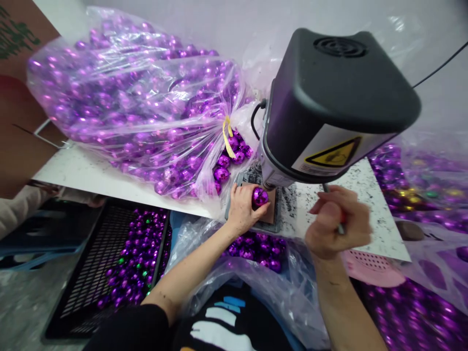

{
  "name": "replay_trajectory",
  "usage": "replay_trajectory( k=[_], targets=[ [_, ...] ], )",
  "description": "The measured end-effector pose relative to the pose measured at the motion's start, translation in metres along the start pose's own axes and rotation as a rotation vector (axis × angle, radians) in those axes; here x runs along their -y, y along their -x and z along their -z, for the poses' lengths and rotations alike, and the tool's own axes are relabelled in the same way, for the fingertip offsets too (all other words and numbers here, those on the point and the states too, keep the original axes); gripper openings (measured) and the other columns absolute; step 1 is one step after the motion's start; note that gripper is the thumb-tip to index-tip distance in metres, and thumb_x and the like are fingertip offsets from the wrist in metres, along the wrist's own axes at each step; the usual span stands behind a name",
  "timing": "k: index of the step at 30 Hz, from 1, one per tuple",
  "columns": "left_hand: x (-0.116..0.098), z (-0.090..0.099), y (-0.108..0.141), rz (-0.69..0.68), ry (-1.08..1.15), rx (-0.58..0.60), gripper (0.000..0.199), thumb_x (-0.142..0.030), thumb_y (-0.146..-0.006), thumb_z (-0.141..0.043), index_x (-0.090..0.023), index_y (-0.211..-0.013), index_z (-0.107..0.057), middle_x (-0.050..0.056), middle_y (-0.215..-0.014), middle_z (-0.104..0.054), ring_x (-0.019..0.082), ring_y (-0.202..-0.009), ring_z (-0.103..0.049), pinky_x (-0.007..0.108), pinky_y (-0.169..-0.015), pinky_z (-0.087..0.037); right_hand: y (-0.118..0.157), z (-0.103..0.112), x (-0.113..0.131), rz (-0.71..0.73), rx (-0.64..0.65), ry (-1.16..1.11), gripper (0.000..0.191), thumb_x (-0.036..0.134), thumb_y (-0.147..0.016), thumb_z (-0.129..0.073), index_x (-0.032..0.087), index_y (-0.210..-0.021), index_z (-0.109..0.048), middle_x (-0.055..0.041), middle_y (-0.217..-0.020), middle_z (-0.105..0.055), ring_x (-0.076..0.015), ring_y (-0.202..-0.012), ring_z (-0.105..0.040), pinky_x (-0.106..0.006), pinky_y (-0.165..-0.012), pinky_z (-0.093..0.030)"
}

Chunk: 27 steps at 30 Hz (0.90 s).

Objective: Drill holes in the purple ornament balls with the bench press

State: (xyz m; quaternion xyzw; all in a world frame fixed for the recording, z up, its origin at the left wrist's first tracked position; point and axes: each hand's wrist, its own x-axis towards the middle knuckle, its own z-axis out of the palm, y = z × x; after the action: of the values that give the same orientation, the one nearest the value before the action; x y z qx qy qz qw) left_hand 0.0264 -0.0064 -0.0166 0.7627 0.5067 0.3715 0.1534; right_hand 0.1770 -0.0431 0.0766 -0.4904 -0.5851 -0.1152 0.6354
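Observation:
My left hand (pixel 243 207) is closed on a shiny purple faceted ball (pixel 260 197), pinching it between thumb and fingers. The ball is under the nose of a black bench press (pixel 351 97), above a brown pad on the dark metal base plate (pixel 277 214). To the right of the machine my right hand (pixel 338 222), slightly blurred, is wrapped round a thin metal lever (pixel 325 187). A bit of red shows between its fingers, and where the lever joins the machine is hidden. More purple balls (pixel 252 248) lie in clear plastic across my lap, below the table edge.
A big tied plastic bag (pixel 139 107) of purple balls covers the table's left, with loose balls (pixel 221 174) by its neck. Dark flecks dot the white table (pixel 383 229). A black crate (pixel 73 282), a pink basket (pixel 376 268) and more bags surround me. Another person's sleeve (pixel 18 214) shows left.

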Motion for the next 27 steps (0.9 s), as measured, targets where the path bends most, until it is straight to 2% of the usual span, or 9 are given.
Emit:
replay_trajectory(
  k=[3,8,11,15,17,19,22,24,27],
  targets=[
    [0.003,-0.002,-0.001,-0.01,0.037,0.01,0.044,-0.036,-0.081,-0.076,-0.019,-0.117,-0.056,0.009,-0.113,-0.069,0.027,-0.113,-0.061,0.054,-0.118,-0.027,-0.043,0.001,0.021,-0.155,0.022,0.007,0.031,0.033,-0.095,-0.043,0.014,-0.083,-0.064,0.003,-0.058,-0.046,-0.0019,-0.049,-0.042,-0.02,-0.05,-0.029],
    [0.002,0.013,0.005,-0.032,0.179,0.029,0.047,-0.034,-0.083,-0.075,-0.019,-0.122,-0.053,0.01,-0.118,-0.067,0.027,-0.114,-0.061,0.054,-0.114,-0.034,-0.099,-0.015,0.023,-0.379,0.008,-0.204,0.049,0.053,-0.087,-0.055,0.01,-0.065,-0.058,0.0034,-0.054,-0.04,0.0002,-0.048,-0.038,-0.017,-0.046,-0.026],
    [-0.003,0.04,0.022,-0.098,0.214,0.121,0.053,-0.037,-0.086,-0.072,-0.019,-0.131,-0.05,0.012,-0.123,-0.064,0.026,-0.116,-0.059,0.046,-0.103,-0.046,-0.107,-0.023,0.016,-0.407,0.024,-0.304,0.047,0.052,-0.084,-0.059,0.01,-0.063,-0.057,0.0031,-0.054,-0.04,0.0,-0.047,-0.037,-0.017,-0.042,-0.023],
    [-0.007,0.074,0.045,-0.175,0.133,0.397,0.07,-0.051,-0.081,-0.075,-0.022,-0.138,-0.048,0.013,-0.128,-0.06,0.03,-0.116,-0.058,0.047,-0.099,-0.049,-0.105,-0.024,0.016,-0.389,-0.003,-0.316,0.046,0.051,-0.085,-0.057,0.01,-0.063,-0.056,0.0028,-0.055,-0.042,-0.0007,-0.047,-0.04,-0.017,-0.041,-0.026],
    [-0.003,0.085,0.045,-0.162,0.152,0.462,0.071,-0.054,-0.08,-0.074,-0.023,-0.138,-0.048,0.012,-0.126,-0.06,0.029,-0.115,-0.059,0.045,-0.098,-0.05,-0.105,-0.024,0.017,-0.384,-0.009,-0.3,0.046,0.051,-0.085,-0.057,0.01,-0.063,-0.056,0.0031,-0.054,-0.041,-0.0009,-0.046,-0.04,-0.017,-0.041,-0.028],
    [0.005,0.09,0.033,-0.142,0.194,0.436,0.058,-0.049,-0.087,-0.069,-0.023,-0.135,-0.05,0.01,-0.12,-0.062,0.024,-0.111,-0.061,0.04,-0.095,-0.052,-0.105,-0.024,0.016,-0.375,-0.001,-0.276,0.047,0.052,-0.084,-0.057,0.01,-0.062,-0.056,0.0031,-0.053,-0.041,-0.0013,-0.046,-0.042,-0.017,-0.041,-0.031],
    [0.024,0.088,0.001,-0.14,0.078,0.269,0.035,-0.032,-0.096,-0.058,-0.021,-0.129,-0.053,0.009,-0.12,-0.063,0.023,-0.113,-0.059,0.04,-0.098,-0.049,-0.104,-0.024,0.012,-0.365,0.005,-0.238,0.049,0.054,-0.085,-0.055,0.01,-0.065,-0.058,0.0032,-0.053,-0.041,-0.002,-0.048,-0.045,-0.017,-0.043,-0.035],
    [0.038,0.083,-0.025,-0.097,-0.161,0.17,0.034,-0.022,-0.095,-0.055,-0.017,-0.129,-0.054,0.014,-0.128,-0.06,0.028,-0.12,-0.054,0.045,-0.101,-0.045,-0.104,-0.024,0.011,-0.371,0.004,-0.256,0.048,0.054,-0.085,-0.056,0.01,-0.066,-0.059,0.0035,-0.054,-0.041,-0.0017,-0.048,-0.044,-0.017,-0.042,-0.034],
    [0.055,0.075,-0.057,0.037,-0.464,0.192,0.045,-0.017,-0.085,-0.064,-0.014,-0.13,-0.055,0.018,-0.123,-0.062,0.035,-0.119,-0.053,0.051,-0.099,-0.042,-0.103,-0.023,0.013,-0.375,-0.001,-0.283,0.046,0.052,-0.084,-0.059,0.01,-0.066,-0.058,0.0037,-0.055,-0.041,-0.0011,-0.047,-0.042,-0.017,-0.041,-0.032]
  ],
)
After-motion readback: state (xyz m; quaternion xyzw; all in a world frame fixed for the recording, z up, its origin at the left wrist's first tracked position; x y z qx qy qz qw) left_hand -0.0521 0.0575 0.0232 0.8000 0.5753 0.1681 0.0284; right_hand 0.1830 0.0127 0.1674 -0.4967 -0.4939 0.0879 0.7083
